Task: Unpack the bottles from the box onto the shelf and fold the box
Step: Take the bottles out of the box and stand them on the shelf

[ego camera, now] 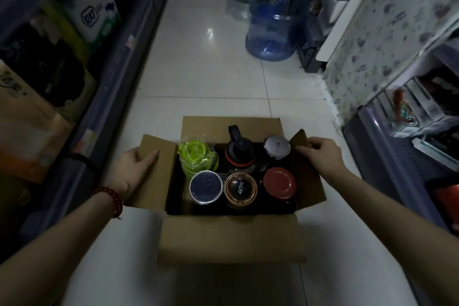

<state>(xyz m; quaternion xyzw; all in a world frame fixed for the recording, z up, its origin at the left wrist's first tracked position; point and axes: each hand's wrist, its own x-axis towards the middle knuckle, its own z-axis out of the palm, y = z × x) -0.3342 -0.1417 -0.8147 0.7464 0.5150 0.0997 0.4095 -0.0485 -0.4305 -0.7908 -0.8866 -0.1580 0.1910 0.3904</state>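
In the head view, the left hand (pixel 133 171) is laid flat with fingers spread on the left flap (pixel 155 171) of the cardboard box (pixel 231 238), the thumb lying on top of the flap; a red bead bracelet (pixel 109 200) is worn at that wrist. The right flap (pixel 309 174) is pinched at its far edge by the right hand (pixel 320 154), fingers curled over the cardboard. The box is set on the pale tiled floor (pixel 203 77), opened, between the two hands. Six bottles are held upright inside it: a lime-green bottle (pixel 197 156) just beside the left hand, a black bottle with a loop handle (pixel 239 150) in the middle, a silver-capped bottle (pixel 276 146) just beside the right hand, and in the nearer row a dark blue lid (pixel 205 187), a brown-rimmed lid (pixel 241 190) bearing small white writing too small to be read, and a red lid (pixel 279 181). Beyond the hands a large blue water jug (pixel 275 15) is seen. A shelf (pixel 82 97) stands outside the left hand, with a white carton (pixel 95 11) bearing a logo that cannot be made out
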